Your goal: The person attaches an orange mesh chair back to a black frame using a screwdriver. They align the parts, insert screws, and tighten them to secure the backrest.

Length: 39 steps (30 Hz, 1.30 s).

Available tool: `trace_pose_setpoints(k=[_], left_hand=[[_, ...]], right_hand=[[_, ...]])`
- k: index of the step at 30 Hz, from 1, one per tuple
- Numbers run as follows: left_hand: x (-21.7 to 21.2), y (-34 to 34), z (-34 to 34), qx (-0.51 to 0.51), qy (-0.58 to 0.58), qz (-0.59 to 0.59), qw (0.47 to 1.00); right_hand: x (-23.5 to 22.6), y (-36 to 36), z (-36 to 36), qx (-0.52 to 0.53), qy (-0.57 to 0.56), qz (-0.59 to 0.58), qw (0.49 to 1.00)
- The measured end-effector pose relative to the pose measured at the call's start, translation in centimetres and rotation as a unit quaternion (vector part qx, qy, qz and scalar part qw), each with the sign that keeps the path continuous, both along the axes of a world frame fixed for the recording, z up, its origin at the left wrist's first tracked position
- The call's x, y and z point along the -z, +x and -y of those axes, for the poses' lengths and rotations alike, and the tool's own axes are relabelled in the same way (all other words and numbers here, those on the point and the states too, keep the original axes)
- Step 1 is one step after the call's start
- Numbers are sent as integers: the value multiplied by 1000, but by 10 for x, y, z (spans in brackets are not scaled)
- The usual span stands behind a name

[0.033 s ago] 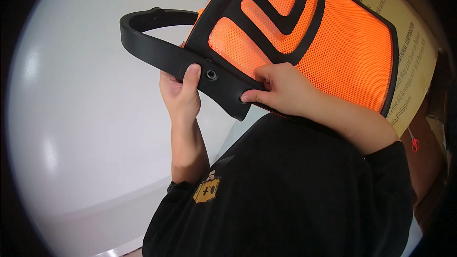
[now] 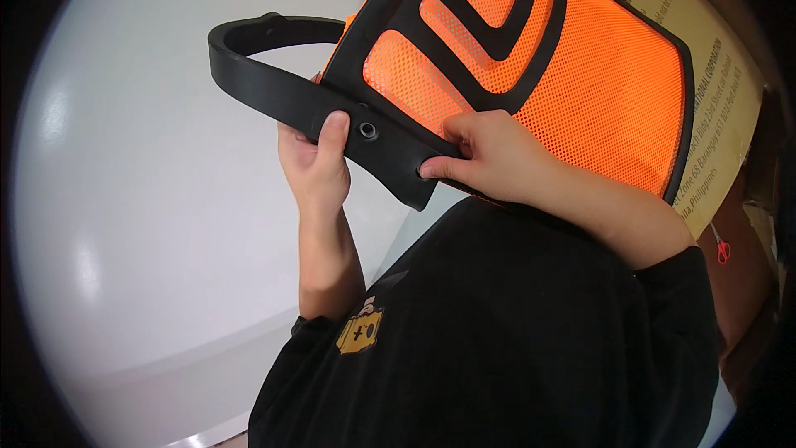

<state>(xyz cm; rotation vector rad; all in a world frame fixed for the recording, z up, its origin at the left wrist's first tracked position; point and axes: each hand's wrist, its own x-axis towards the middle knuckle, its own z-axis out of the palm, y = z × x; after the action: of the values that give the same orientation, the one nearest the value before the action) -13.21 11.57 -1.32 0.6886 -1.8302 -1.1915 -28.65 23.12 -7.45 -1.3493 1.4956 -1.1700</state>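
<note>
A chair backrest [image 2: 613, 83] of orange mesh in a black frame lies tilted at the upper right. Against its lower left edge sits a black looped armrest [image 2: 265, 87], its flat mounting end overlapping the frame. A metal-ringed hole [image 2: 367, 130] shows in that end. My left hand [image 2: 319, 170] is closed around the armrest from below, thumb on its face just left of the hole; its other fingers are mostly hidden behind. At the lower corner, my right hand [image 2: 506, 153] presses its thumb by a second hole in the armrest, with curled fingers against the backrest's frame and mesh.
A smooth white surface [image 2: 149, 224] fills the left side. Behind the backrest at the right is a tan printed cardboard piece [image 2: 721, 108]. Red-handled scissors [image 2: 724, 252] lie beyond my right elbow on a brown surface [image 2: 742, 290].
</note>
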Motion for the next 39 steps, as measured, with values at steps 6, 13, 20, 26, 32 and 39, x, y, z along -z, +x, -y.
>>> trace_pose_setpoints(k=[6,13,20,26,32,39], left_hand=[[3,-1,2,-1,-11,-18,1000],[-7,-13,-4,-42,-70,28,996],[-17,-20,-6,-65,-90,11,994],[-21,-19,-6,-67,-112,34,991],[-22,-13,-2,-47,-81,16,996],[-29,-20,-13,-108,-151,51,981]], right_hand=[[4,-1,2,25,-61,-35,997],[-1,-2,1,11,-45,-64,997],[-2,0,4,20,-73,-114,991],[1,3,4,27,-105,-103,989],[-7,-3,4,-22,-107,-120,987],[-4,5,5,21,-95,-110,989]])
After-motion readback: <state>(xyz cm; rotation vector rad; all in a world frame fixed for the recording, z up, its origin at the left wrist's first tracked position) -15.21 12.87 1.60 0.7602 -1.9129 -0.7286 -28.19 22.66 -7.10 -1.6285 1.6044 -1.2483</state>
